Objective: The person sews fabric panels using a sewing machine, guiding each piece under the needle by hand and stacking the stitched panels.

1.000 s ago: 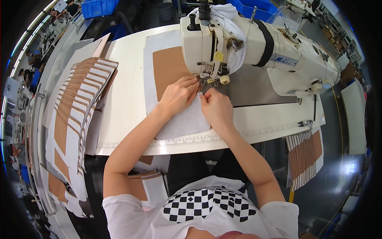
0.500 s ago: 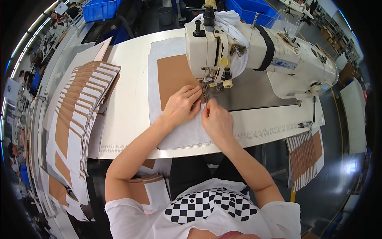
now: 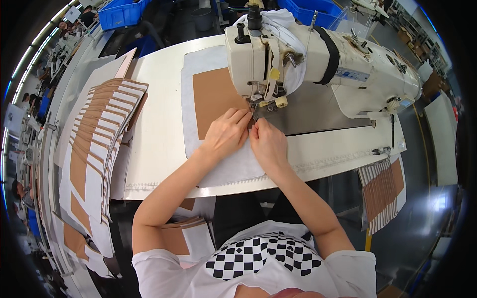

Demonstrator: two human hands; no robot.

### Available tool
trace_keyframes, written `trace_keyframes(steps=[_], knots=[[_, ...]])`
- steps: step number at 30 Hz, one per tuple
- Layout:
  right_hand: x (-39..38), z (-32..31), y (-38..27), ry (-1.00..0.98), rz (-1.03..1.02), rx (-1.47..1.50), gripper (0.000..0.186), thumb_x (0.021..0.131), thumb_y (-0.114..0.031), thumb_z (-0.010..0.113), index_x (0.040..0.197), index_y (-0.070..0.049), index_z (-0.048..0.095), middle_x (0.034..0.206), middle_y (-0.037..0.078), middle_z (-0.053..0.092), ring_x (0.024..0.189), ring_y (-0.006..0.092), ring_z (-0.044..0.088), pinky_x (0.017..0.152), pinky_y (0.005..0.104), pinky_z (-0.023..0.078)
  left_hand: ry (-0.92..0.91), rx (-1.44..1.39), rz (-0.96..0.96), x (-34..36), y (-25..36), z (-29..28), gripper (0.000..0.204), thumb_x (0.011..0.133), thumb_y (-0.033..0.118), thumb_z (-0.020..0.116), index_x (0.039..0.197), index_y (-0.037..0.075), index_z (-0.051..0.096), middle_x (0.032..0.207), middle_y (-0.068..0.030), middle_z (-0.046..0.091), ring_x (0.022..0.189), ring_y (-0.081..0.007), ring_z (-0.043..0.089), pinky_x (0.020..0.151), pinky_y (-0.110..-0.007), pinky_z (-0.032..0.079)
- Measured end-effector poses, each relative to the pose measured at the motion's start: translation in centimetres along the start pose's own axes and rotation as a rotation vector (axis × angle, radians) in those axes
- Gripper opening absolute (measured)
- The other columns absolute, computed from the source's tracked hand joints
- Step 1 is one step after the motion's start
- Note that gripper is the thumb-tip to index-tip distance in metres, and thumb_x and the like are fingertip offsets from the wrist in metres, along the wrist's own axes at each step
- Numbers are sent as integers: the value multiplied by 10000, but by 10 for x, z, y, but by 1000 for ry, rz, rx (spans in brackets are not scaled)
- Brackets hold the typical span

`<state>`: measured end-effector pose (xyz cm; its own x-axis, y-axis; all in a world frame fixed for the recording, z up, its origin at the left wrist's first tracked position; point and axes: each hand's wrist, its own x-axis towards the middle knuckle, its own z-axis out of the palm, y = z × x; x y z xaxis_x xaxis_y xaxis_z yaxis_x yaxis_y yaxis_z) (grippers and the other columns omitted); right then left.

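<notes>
Behind my white table [image 3: 159,149] sit two blue bins [image 3: 121,12], contents unclear. One cream sewing machine [image 3: 318,64] stands ahead. My left hand [image 3: 226,135] lies flat and my right hand [image 3: 268,144] pinches the brown-and-white panel [image 3: 211,99] at the needle.

**A sewing workshop on a factory floor**

An industrial sewing machine [image 3: 318,64] stands on a long white worktop [image 3: 159,144]. Along the worktop's left edge lies a fanned stack of brown-and-white cut pieces [image 3: 94,149]; more hang off its right end [image 3: 382,191]. Blue plastic bins [image 3: 121,12] stand beyond the far edge, near other workstations.
</notes>
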<state>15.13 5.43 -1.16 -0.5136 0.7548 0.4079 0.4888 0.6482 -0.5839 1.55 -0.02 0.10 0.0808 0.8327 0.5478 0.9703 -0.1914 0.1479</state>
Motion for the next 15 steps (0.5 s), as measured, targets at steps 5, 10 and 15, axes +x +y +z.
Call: trace_keyframes(steps=[5,10,15], knots=[[-9,-7,-2,-19,-76,-54,112,833,-86,629,801,-36,534,740,130,630,641,323,628,555,422,501,54,-99,-74,-7,4,7,292,757,55,650,1040,-16,666,1067,-117,665,1001,-253,619,752,-343,552],[-14,-14,1,-23,-13,44,155,844,-141,656,791,-28,565,672,116,624,599,307,627,530,400,495,40,-131,-55,-9,4,0,299,744,59,659,1035,-9,669,1052,-118,664,1012,-259,616,810,-352,537],[-3,-23,-5,-123,264,173,133,849,-171,660,816,-44,636,662,111,637,626,311,641,552,411,496,30,-147,-75,-10,0,1,300,747,71,669,1035,-12,665,1071,-118,659,1037,-268,606,848,-355,524]])
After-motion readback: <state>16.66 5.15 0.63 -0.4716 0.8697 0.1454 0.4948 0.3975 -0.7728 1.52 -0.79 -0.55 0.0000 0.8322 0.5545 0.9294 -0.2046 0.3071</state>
